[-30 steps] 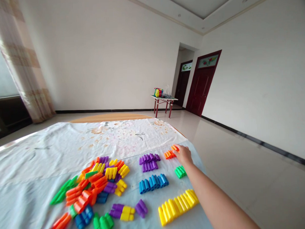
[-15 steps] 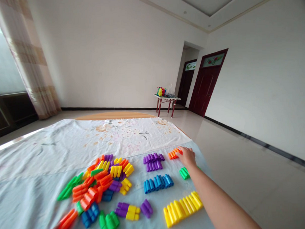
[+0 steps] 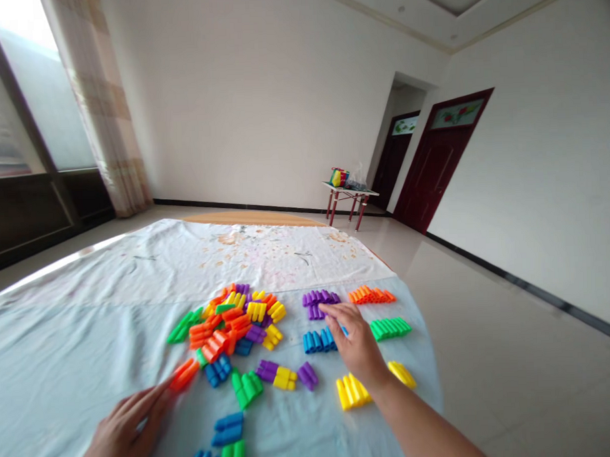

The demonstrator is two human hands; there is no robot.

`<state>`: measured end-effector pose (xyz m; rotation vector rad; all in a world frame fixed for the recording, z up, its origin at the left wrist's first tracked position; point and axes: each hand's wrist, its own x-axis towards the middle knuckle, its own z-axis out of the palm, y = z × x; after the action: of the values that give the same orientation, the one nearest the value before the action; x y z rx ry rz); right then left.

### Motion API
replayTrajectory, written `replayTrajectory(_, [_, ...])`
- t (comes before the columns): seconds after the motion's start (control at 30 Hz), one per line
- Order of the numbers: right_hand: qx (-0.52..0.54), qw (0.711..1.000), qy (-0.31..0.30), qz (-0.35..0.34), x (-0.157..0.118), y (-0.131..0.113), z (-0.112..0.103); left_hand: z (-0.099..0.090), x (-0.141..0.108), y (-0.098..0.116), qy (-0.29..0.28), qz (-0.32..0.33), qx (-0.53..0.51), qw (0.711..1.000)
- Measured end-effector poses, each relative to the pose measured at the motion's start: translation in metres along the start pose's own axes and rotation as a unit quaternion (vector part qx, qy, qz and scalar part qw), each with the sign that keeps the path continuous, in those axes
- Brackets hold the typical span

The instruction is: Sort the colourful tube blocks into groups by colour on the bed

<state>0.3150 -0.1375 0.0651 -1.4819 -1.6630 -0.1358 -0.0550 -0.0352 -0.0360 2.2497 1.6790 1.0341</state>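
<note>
My left hand point(image 3: 129, 424) is at the lower left, with its fingertips closed on an orange plastic building block point(image 3: 184, 375). My right hand point(image 3: 356, 340) hovers over the blue block row point(image 3: 317, 341), partly hiding it; its fingers are loosely stretched with nothing visible in them. Its fingertips overlap the near edge of the purple block rows point(image 3: 320, 298). Farther right lie an orange row point(image 3: 371, 295) and a green row point(image 3: 391, 328). My right wrist covers part of a yellow row point(image 3: 353, 391). A mixed block pile point(image 3: 233, 321) lies left of the rows.
Loose blocks lie nearer me: a green one point(image 3: 247, 388), a purple one point(image 3: 307, 376) and a blue one point(image 3: 228, 429). A pale cloth point(image 3: 104, 349) covers the round table. Beyond it a small table point(image 3: 351, 188) holds a colourful bag near dark red doors point(image 3: 440, 160).
My right hand has left the orange row and moved left and nearer, over the blue row. More of my left hand shows, still at the orange block. The camera view has shifted left.
</note>
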Motion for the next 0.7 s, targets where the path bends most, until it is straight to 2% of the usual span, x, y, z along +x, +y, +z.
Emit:
replayTrajectory(0.1, [0.08,0.995,-0.055,-0.02,-0.038,-0.044,0.023,-0.008,-0.006,0.005,-0.077,0.019,-0.018,0.997])
replayTrajectory(0.2, [0.113,0.99,-0.085,-0.014,-0.073,-0.065,0.046,-0.014,-0.008,0.016,-0.089,0.012,-0.001,0.996])
replayTrajectory(0.37, [0.097,0.99,-0.099,-0.004,-0.105,-0.069,0.072,-0.013,-0.01,0.019,-0.078,0.028,-0.016,0.996])
replayTrajectory(0.7, [0.096,0.987,-0.127,-0.028,-0.114,-0.063,0.077,-0.016,-0.011,0.023,-0.045,0.033,-0.033,0.998])
